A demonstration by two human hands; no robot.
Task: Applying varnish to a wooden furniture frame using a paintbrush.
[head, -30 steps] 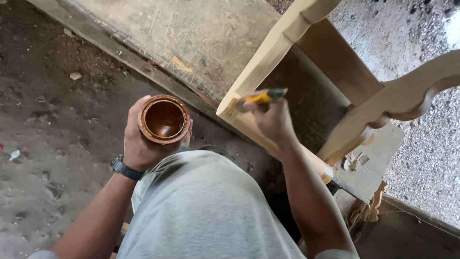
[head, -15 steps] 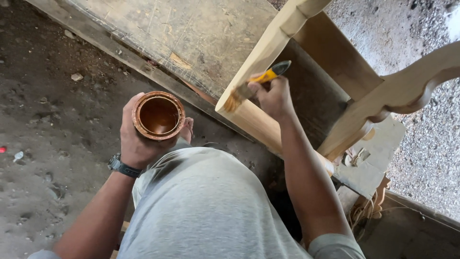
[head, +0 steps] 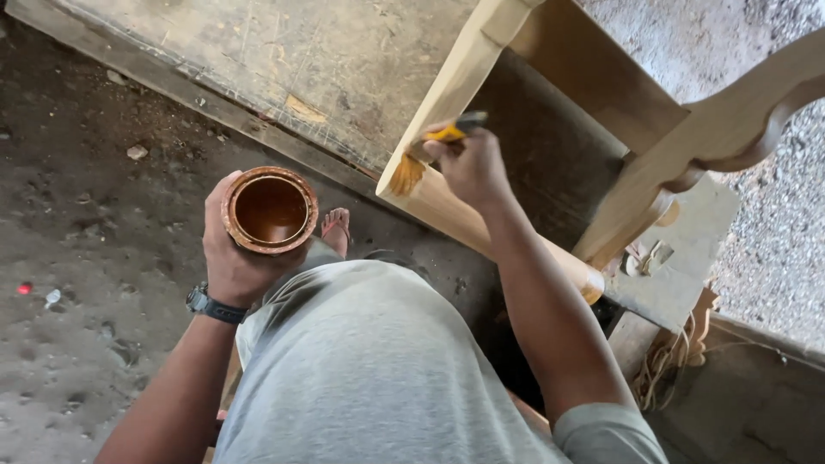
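Two bare hands are at work in the head view, seen from above over a grey shirt (head: 369,369). On the left, the left hand (head: 236,258), with a dark wristwatch (head: 210,305) on its wrist, has its fingers curled closed around the side of a round brown-stained tin (head: 270,210), held upright with its open mouth facing up and dark brown liquid showing inside. It sits in front of the person's body, above a dusty concrete floor (head: 77,215), with a sandalled foot (head: 337,228) just beside it. To the right, the right hand (head: 473,167) is closed on the yellow handle of a small paintbrush (head: 430,146), whose orange-stained bristles touch the lower end of a pale bare wooden furniture frame (head: 455,82). That frame slants across the upper middle, with a curved carved rail (head: 730,120) reaching off to the right. A worn wooden board (head: 284,60) lies behind the frame, and gravel ground (head: 773,241) shows at the right edge.
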